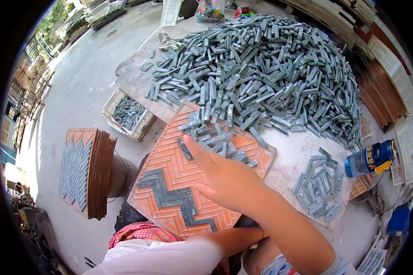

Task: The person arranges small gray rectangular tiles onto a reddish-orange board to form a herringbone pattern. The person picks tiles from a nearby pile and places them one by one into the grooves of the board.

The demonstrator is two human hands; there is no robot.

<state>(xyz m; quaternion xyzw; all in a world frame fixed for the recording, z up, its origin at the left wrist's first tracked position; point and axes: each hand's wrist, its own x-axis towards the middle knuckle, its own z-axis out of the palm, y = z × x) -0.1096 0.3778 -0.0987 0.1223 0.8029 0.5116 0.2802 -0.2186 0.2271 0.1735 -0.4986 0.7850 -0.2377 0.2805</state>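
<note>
An orange template board [197, 172] with a herringbone pattern of grooves lies tilted in front of me. Dark green-grey stone strips [170, 197] fill a zigzag band of its grooves. My right hand [227, 176] reaches over the board with index finger and thumb apart. Its index fingertip is at a loose dark strip [185, 150]; whether it touches is unclear. More loose strips [215, 137] lie in a small heap at the board's far end, partly behind this hand. My left forearm crosses low beneath the right forearm, which hides the left hand.
A large pile of stone strips [270, 68] covers the table [284, 149] beyond the board. A smaller cluster [319, 188] and a blue bottle [369, 158] are at right. At left stand a white crate [147, 126] of strips and stacked orange boards [101, 178], the top one filled.
</note>
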